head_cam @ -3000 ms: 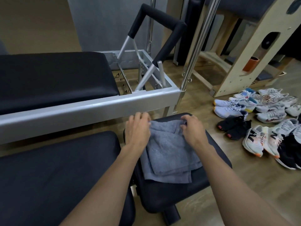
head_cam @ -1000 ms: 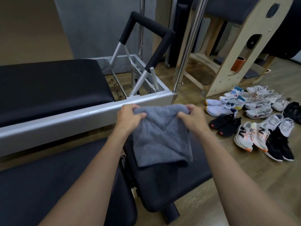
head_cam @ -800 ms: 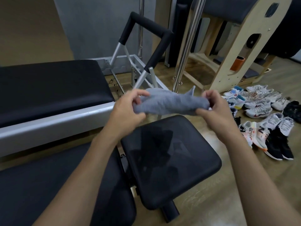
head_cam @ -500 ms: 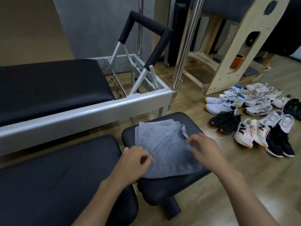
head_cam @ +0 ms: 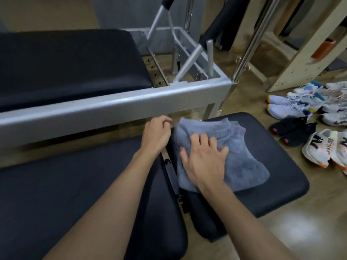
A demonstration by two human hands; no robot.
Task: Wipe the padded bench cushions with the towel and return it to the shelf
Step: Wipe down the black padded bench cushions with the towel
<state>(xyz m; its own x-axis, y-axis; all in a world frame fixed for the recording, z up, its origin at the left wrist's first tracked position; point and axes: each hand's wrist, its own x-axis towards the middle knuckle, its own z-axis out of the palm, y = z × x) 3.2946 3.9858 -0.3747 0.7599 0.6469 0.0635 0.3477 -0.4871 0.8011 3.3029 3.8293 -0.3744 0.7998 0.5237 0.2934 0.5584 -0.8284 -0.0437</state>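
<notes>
The towel (head_cam: 221, 154) on the bench (head_cam: 272, 166) looks soft and light; right hand (head_cam: 204, 162) presses it flat, fingers spread, while left hand (head_cam: 156, 134) beside it is loosely curled, empty.

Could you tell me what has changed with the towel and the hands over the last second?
The towel, held up by both hands, now lies folded on the small cushion. The right hand presses flat on it; the left hand has let go. The shoes stayed put.
</notes>
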